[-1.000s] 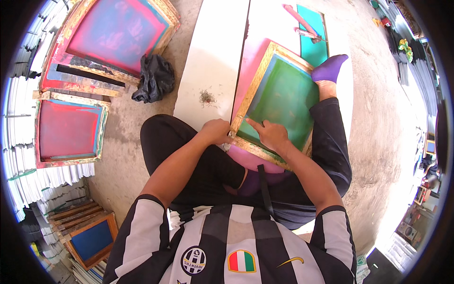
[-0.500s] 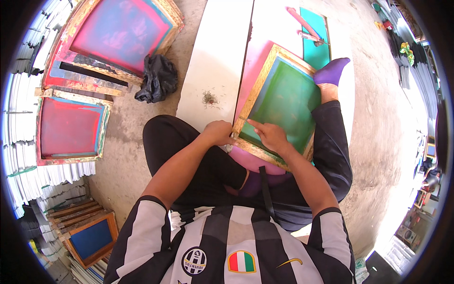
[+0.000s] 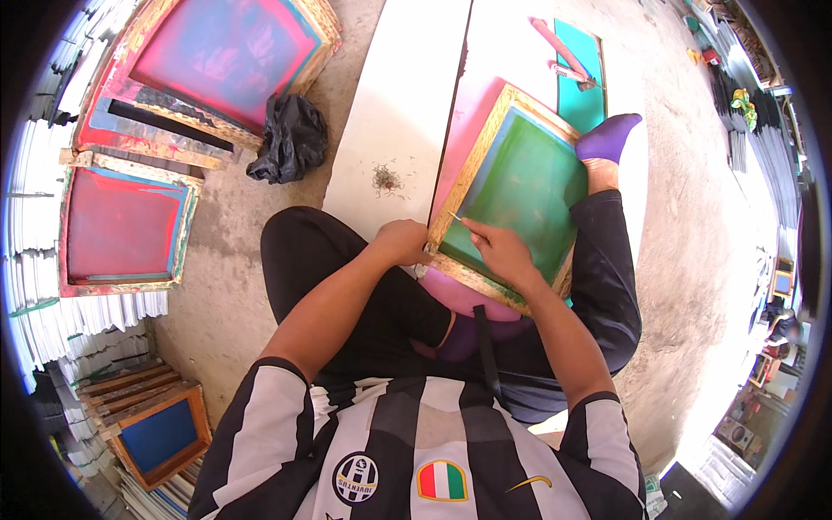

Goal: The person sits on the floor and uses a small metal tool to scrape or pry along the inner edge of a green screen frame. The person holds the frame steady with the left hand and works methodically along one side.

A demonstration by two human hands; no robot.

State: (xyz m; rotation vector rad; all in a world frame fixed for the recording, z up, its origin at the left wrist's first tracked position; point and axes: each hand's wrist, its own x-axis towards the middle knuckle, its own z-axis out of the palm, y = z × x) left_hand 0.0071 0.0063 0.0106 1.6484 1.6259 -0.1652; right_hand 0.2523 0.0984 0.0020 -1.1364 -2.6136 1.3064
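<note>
A wooden screen-printing frame [image 3: 471, 187] with green mesh [image 3: 529, 182] leans at a slant in front of me, its far right corner against my purple-socked foot [image 3: 609, 139]. My left hand [image 3: 404, 242] is closed at the frame's near left corner; its fingertips are partly hidden. My right hand [image 3: 501, 250] is over the near left part of the mesh, with a thin pale pointed tool [image 3: 455, 216] pinched in its fingers. The tool's tip is by the left wooden bar, and most of it is covered by the hand.
Left of the frame, a small heap of dark shavings [image 3: 386, 179] lies on a white board [image 3: 394, 104]. Beyond it sit a black plastic bag [image 3: 293, 139] and pink-stained screens [image 3: 126, 225]. A pink-handled tool [image 3: 562, 45] rests across a teal panel [image 3: 579, 102].
My right hand and the tool tip have shifted slightly to the right, and more of the tool shows. My left hand stays at the frame's corner.
</note>
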